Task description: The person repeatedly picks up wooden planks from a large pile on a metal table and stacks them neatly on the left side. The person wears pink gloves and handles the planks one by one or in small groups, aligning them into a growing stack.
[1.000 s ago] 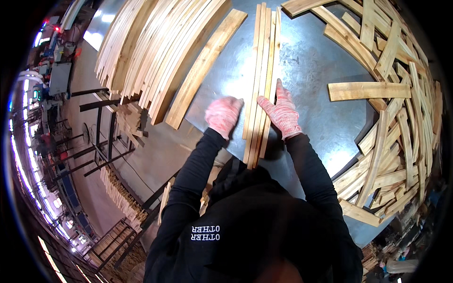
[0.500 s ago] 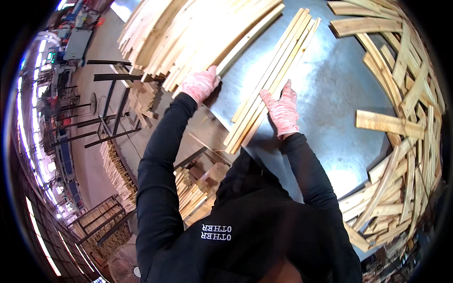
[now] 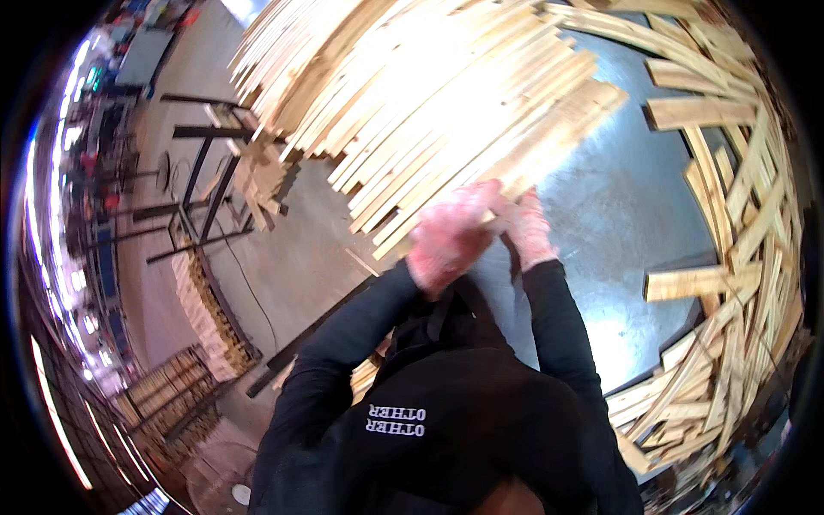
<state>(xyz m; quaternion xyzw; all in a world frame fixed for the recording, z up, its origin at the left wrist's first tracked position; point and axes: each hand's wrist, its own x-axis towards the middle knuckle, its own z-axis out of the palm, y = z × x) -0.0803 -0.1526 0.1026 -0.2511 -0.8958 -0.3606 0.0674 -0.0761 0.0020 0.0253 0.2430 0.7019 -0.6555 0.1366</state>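
Note:
Pale wooden slats lie side by side in a broad, overexposed layer on the metal table. A wider wooden board forms the layer's right edge. My left hand, in a pink-and-white knit glove, is over the near ends of the slats, its fingers smeared by motion. Close beside it, my right hand, gloved alike, closes at the near end of the wider board. The contact between the fingers and the wood is partly hidden and blurred.
The shiny metal table extends to the right. A tangled heap of loose boards curves along its far right side, some ends reaching over the tabletop. At left are a dark metal frame, stacked wood and a fan.
The separate slats near my right hand now appear joined to the main layer. My left hand has moved right and nearer to my body, beside my right hand. The view has shifted.

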